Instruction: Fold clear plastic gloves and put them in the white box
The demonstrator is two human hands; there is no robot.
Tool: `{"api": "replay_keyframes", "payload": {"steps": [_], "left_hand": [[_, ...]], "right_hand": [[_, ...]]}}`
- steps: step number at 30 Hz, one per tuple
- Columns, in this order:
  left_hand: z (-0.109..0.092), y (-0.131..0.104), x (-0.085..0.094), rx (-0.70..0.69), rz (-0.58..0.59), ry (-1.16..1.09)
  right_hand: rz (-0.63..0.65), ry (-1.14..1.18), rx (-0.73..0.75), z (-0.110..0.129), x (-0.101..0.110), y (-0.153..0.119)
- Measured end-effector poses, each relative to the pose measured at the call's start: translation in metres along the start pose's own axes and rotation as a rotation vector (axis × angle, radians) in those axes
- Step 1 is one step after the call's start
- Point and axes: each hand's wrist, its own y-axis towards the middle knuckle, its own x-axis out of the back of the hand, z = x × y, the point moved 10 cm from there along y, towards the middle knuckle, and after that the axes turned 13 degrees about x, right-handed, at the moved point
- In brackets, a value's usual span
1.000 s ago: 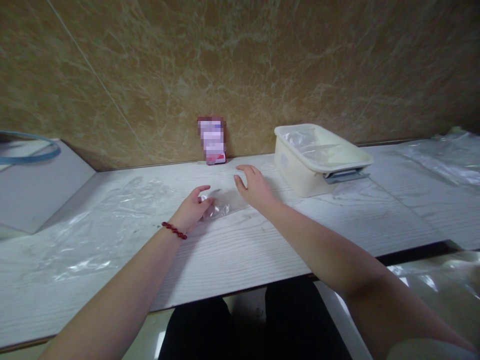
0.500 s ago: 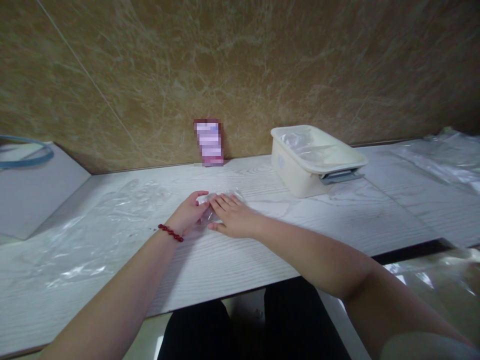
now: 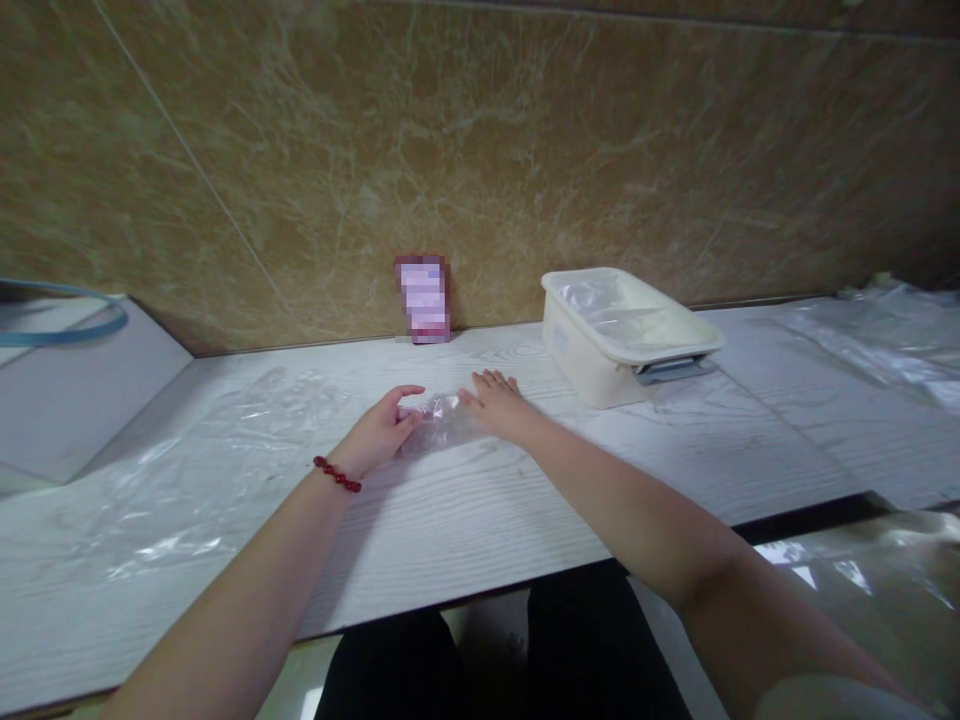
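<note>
Clear, crinkled plastic film [image 3: 439,422] lies on the white wood-grained worktop [image 3: 457,530] between both hands, its long axis running left to right, roughly along the front edge. The left hand [image 3: 377,434] touches one end, its hidden fingers' grip impossible to tell; the right hand [image 3: 501,407], fingers outstretched, touches the other.

L hand [image 3: 375,432] half-curled, R hand [image 3: 499,408] palm-down, bare forearms [image 3: 247,560] angled fwd & in twd e/o.

Indoor work spot, exact kind unclear
A white wood-grain counter [image 3: 465,545] lines a brown marbled wall [image 3: 480,150], bearing clear plastic [image 3: 187,490] and a tub [image 3: 581,365].
</note>
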Motion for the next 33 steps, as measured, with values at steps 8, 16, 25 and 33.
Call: {"api": "replay_keyframes", "payload": {"steps": [8, 16, 25, 33], "left_hand": [[-0.008, -0.003, 0.003, -0.033, 0.120, -0.214], [0.013, 0.010, -0.008, 0.076, 0.241, -0.259], [-0.020, -0.004, -0.004, 0.109, 0.294, -0.230], [-0.086, -0.037, -0.019, -0.078, 0.263, -0.103]], "right_hand": [[0.106, 0.995, -0.052, -0.003, -0.002, 0.006], [0.136, 0.670, -0.060, -0.007, -0.005, 0.004], [0.095, 0.389, -0.041, 0.006, 0.043, -0.010], [0.069, 0.447, -0.059, 0.013, 0.100, -0.055]]}}
